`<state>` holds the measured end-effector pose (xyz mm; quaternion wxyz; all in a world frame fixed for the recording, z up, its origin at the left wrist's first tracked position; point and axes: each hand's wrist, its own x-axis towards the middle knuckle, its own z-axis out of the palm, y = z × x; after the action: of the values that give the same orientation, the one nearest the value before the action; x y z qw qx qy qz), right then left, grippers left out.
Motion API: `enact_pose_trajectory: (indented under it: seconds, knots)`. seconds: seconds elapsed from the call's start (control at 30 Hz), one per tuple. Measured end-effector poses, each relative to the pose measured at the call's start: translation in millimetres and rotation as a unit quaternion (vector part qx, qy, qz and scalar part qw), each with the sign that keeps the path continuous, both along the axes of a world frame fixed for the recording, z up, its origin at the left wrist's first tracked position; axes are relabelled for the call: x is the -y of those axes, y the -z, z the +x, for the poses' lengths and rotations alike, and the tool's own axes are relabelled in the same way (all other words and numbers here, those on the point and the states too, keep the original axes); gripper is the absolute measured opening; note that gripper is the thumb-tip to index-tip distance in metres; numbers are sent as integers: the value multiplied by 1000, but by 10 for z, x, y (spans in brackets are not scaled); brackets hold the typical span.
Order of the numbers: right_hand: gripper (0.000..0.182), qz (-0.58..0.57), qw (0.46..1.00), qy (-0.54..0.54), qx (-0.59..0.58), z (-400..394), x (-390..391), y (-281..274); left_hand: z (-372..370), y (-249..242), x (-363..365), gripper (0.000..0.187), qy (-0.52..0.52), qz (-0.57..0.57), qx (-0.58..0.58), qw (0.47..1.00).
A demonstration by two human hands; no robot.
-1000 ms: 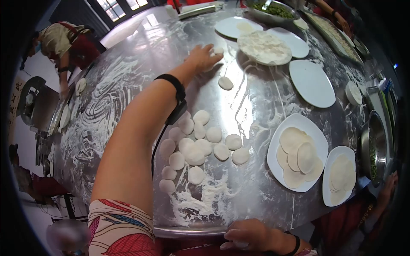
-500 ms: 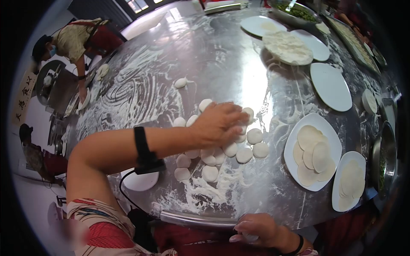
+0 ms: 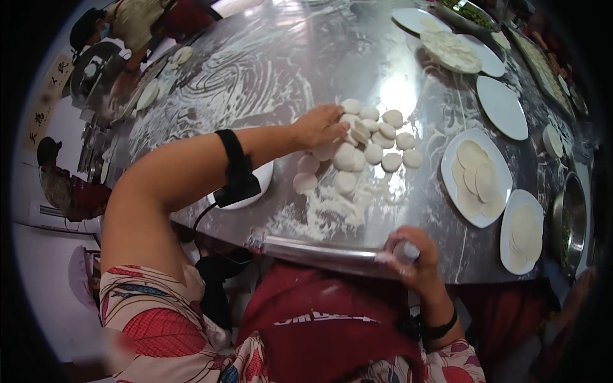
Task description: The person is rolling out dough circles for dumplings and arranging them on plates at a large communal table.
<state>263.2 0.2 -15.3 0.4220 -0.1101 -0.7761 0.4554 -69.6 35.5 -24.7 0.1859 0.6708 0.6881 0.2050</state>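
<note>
Many pale round dough pieces point(image 3: 391, 162) lie in a loose cluster on the floured metal table point(image 3: 287, 220). My left hand point(image 3: 321, 127) is at the left side of the cluster, fingers curled and thumb against a dough piece point(image 3: 361, 132) that sits tilted among the others. By the table's near edge, my right hand point(image 3: 414, 258) is closed around a short cylindrical object point(image 3: 407, 251) with a pale end. Most of that object is hidden by the fingers.
To the right, two plates point(image 3: 450, 191) point(image 3: 506, 246) hold thin flat wrappers. White plates point(image 3: 501, 107) and a floured disc point(image 3: 451, 51) stand farther back. Another plate point(image 3: 263, 185) is partly under my left forearm. A metal bowl point(image 3: 568, 223) is at far right; a co-worker point(image 3: 137, 25) bends over the table's left side.
The view has shifted, with the table appearing higher. My left hand has moved off the top of the cluster to its left side. My right hand has come up to the table edge.
</note>
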Motion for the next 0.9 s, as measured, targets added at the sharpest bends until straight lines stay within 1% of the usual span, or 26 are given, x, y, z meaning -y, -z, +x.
enact_pose_trajectory:
  seconds: [0.03, 0.07, 0.13, 0.17, 0.23, 0.3, 0.4, 0.43, 0.53, 0.57, 0.63, 0.73, 0.83, 0.87, 0.9]
  knots:
    - [45, 13, 1000, 4, 27, 15, 17, 9, 85, -78, 147, 51, 27, -11, 51, 998]
    - [47, -4, 999, 9, 37, 29, 63, -5, 122, -159, 276, 50, -13, -9, 36, 999]
    - [47, -30, 999, 22, 13, 25, 123, 85, 165, -349, 570, 47, -91, -4, 8, 996]
    - [45, -29, 999, 26, -4, 11, 150, 69, 221, -445, 723, 44, -136, -28, -49, 989]
    - [44, -24, 999, 43, 5, 7, 181, 66, 376, -565, 1020, 44, -145, -86, -111, 979]
    - [42, -1, 998, 70, 4, -13, 203, 60, 477, -521, 1238, 42, -143, -125, -163, 968]
    - [39, -96, 993, 74, 13, -27, 290, 21, 546, -402, 1304, 37, -132, -217, -139, 957]
    - [37, -113, 991, 71, 12, -31, 307, 14, 630, -401, 1355, 36, -173, -173, -149, 958]
    - [36, -127, 989, 81, 1, -9, 325, 112, 641, -242, 1338, 30, -166, -118, -86, 975]
    - [35, -101, 991, 90, 6, 8, 340, 116, 660, -172, 1333, 29, -165, -89, -71, 980]
    - [35, -126, 987, 97, 9, 36, 443, 56, 731, -67, 1330, 29, -163, -30, -41, 985]
    - [36, -129, 986, 100, 16, 66, 513, 16, 747, -24, 1285, 30, -133, 1, -31, 991]
    - [36, -130, 986, 104, 10, 53, 517, 43, 730, -177, 1242, 27, -35, -85, -13, 996]
    - [36, -142, 984, 104, 13, 55, 522, 38, 732, -146, 1227, 26, -28, -102, 97, 990]
    - [35, -156, 982, 106, 16, 67, 536, 46, 774, -168, 1233, 26, -21, -120, 205, 971]
